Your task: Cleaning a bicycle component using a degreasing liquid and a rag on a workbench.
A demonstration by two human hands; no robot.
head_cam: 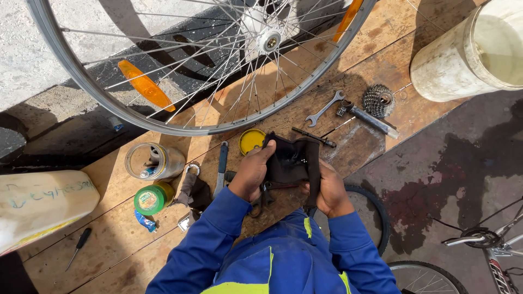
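Both hands are closed on the black rag, just below centre frame: left hand grips its left edge, right hand its lower right. The rag hangs stretched between them above the tabletop, wrench beyond at upper right.

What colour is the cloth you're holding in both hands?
Black, or very dark; the cloth shows best in the head view.

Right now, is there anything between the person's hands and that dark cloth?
No. Both hands already hold the dark cloth directly: the left hand grips its left edge, and the right hand grips its right side. Nothing visible lies between.
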